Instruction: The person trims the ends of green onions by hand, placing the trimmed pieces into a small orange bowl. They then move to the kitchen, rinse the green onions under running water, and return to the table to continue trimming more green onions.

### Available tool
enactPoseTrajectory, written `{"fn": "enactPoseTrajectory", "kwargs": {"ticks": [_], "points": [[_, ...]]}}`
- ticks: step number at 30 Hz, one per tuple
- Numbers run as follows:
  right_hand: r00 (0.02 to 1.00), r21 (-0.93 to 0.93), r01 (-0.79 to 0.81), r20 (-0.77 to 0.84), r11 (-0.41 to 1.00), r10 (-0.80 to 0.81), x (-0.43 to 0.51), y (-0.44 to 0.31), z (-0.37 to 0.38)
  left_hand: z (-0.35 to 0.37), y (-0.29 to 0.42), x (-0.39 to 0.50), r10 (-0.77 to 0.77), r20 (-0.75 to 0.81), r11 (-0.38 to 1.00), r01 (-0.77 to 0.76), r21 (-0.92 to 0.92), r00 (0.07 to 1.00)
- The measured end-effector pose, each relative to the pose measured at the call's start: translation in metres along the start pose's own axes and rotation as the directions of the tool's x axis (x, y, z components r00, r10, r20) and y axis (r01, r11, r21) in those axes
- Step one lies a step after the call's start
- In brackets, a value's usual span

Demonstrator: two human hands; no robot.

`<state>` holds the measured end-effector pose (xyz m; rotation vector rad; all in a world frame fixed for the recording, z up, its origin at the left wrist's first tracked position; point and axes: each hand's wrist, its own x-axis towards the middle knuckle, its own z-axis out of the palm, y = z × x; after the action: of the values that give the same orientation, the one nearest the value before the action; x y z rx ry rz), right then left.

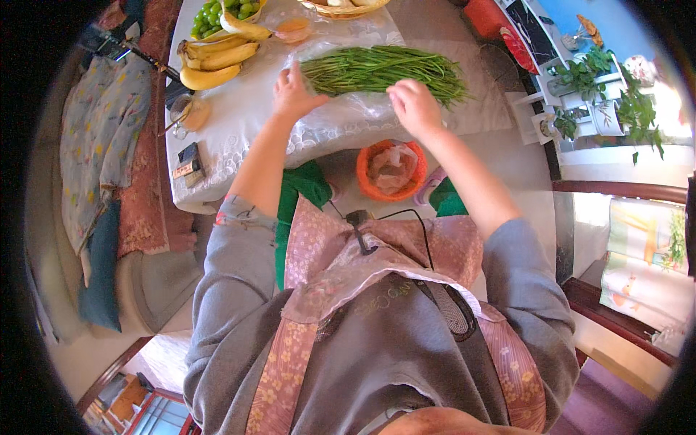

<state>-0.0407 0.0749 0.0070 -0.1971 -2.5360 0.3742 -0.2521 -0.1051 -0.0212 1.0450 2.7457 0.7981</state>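
A bunch of long, thin green stalks (375,68), resembling garlic chives, lies across the covered table on a clear plastic sheet or bag (359,107). At the bunch's left end is my left hand (291,95), its thumb and fingers apart, beside the crinkled plastic. My right hand (417,107) is at the near edge of the bunch, right of the middle, with the fingers curled. Whether those fingertips pinch a stalk or the plastic is hidden. Below the table edge, between my feet, stands an orange bucket (364,176) lined with a pale plastic bag.
Left on the lace-patterned tablecloth (234,157) are bananas (217,57), green grapes (209,22), a glass cup (182,114) and small boxes (189,163). A wicker basket (342,11) sits at the far edge. Potted plants (603,103) stand on a rack at right.
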Motion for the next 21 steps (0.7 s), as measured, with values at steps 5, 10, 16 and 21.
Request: {"fn": "enactPoseTrajectory", "kwargs": {"ticks": [5, 10, 16, 21], "points": [[0.993, -0.186, -0.037, -0.117, 0.982, 0.016, 0.046, 0.036, 0.019, -0.006, -0.021, 0.016, -0.039, 0.168, 0.997, 0.028, 0.065, 0.985], [0.999, -0.245, 0.025, 0.025, 0.969, -0.019, 0.042, 0.038, 0.023, -0.013, -0.005, 0.017, 0.074, -0.177, 0.997, -0.077, -0.014, 0.981], [0.987, -0.170, 0.155, 0.064, 0.973, -0.146, 0.013, 0.020, 0.021, 0.004, 0.022, -0.008, 0.431, -0.312, 0.869, -0.482, -0.108, 0.847], [1.000, -0.167, 0.001, 0.011, 0.986, 0.001, 0.036, 0.035, 0.016, 0.017, 0.020, -0.025, 0.288, -0.355, 0.900, -0.378, -0.218, 0.889]]}}
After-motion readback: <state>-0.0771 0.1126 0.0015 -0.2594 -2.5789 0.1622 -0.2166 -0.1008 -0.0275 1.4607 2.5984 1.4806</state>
